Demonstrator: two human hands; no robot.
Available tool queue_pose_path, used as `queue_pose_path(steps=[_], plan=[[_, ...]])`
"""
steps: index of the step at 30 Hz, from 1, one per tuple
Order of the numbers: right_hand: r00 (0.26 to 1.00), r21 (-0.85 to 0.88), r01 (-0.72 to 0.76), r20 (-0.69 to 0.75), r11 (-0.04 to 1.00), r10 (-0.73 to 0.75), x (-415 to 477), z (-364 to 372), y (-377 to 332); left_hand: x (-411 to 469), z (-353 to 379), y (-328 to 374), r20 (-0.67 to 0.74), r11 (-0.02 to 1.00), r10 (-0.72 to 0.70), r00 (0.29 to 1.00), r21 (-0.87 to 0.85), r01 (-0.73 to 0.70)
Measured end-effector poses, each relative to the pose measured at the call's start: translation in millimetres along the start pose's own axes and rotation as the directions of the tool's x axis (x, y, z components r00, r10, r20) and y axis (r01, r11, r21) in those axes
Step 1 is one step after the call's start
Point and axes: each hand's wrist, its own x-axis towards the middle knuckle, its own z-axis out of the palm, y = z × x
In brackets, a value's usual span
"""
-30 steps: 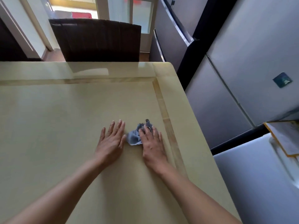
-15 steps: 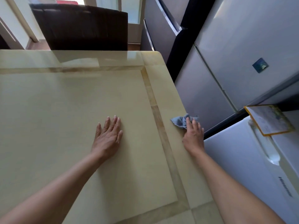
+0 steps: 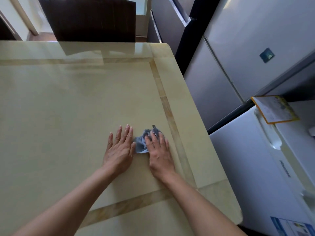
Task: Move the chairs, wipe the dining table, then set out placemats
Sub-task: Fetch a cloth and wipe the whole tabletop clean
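The glossy cream dining table (image 3: 68,108) with a tan inlaid border fills the view. A crumpled blue-grey cloth (image 3: 142,142) lies on it just inside the right border strip. My right hand (image 3: 159,150) presses flat on the cloth with straight fingers, covering its right part. My left hand (image 3: 120,149) rests flat on the tabletop, fingers spread, right beside the cloth on its left. A dark brown chair (image 3: 92,19) stands pushed in at the table's far edge.
Grey refrigerators (image 3: 247,48) stand close along the table's right side, with a narrow gap. A white appliance (image 3: 264,176) sits at the lower right, with a yellow-edged card (image 3: 274,109) on top. A doorway with glass panes lies behind the chair.
My right hand slid the cloth out to the table's right edge half a second ago and has now drawn it back left beside my left hand. My left hand stayed planted.
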Motion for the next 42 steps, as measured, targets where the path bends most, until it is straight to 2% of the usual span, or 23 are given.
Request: queue_pose_path(steps=[2,3,6,9,14,17,20,23,27,29,32,36,42], plan=[[0.999,-0.012,0.039,0.001,0.999,-0.039,-2.1,-5.4,15.4,-11.8,3.0,1.2,0.008,1.0,0.011,1.0,0.016,-0.011],[1.0,-0.013,0.012,0.008,1.0,-0.012,0.3,-9.7,27.4,-15.9,4.5,1.2,0.009,0.999,0.018,1.0,0.028,-0.019],[0.978,-0.015,-0.207,-0.011,0.978,0.207,-3.9,-24.8,76.0,-26.4,9.2,0.7,0.042,0.998,0.024,0.999,0.055,-0.026],[0.915,0.029,-0.401,-0.049,0.916,0.402,-33.2,-28.9,120.2,-33.0,13.6,-0.7,0.078,1.0,0.009,0.997,0.029,-0.011],[0.838,0.053,-0.535,-0.089,0.843,0.538,-77.7,-19.3,122.3,-26.9,6.0,-0.6,0.166,0.999,0.024,0.986,-0.024,-0.02],[0.891,0.055,-0.442,-0.088,0.895,0.445,-92.4,-5.4,90.5,-33.5,-1.9,1.3,0.175,0.999,0.04,0.984,-0.033,-0.035],[0.959,0.012,-0.272,0.085,0.962,0.27,-108.5,6.1,48.8,-53.3,1.9,6.2,0.167,0.997,0.069,0.984,-0.037,-0.063],[0.951,0.02,-0.155,0.273,0.988,0.144,-119.8,2.2,15.4,-79.7,12.6,9.1,0.186,0.996,0.081,0.979,-0.052,-0.072],[0.923,0.056,-0.008,0.385,0.998,-0.014,-141.1,-3.2,-19.0,-103.9,22.2,10.1,0.215,0.998,0.057,0.975,-0.031,-0.051],[0.918,-0.012,0.074,0.391,0.997,-0.063,-146.9,-10.0,-17.8,-113.3,25.5,15.1,0.219,0.998,0.06,0.974,-0.021,-0.057],[0.952,-0.205,0.174,0.286,0.963,-0.111,-146.5,-27.2,2.6,-123.8,28.2,18.3,0.217,0.998,0.067,0.974,-0.019,-0.064],[0.967,-0.305,0.022,0.248,0.952,0.058,-159.0,-51.4,47.5,-136.7,33.4,18.7,0.217,0.999,0.03,0.976,-0.034,-0.023],[0.892,-0.191,-0.33,0.258,0.924,0.372,-203.2,-66.7,127.9,-153.3,44.2,35.1,0.206,0.999,-0.015,0.978,-0.035,0.023]])
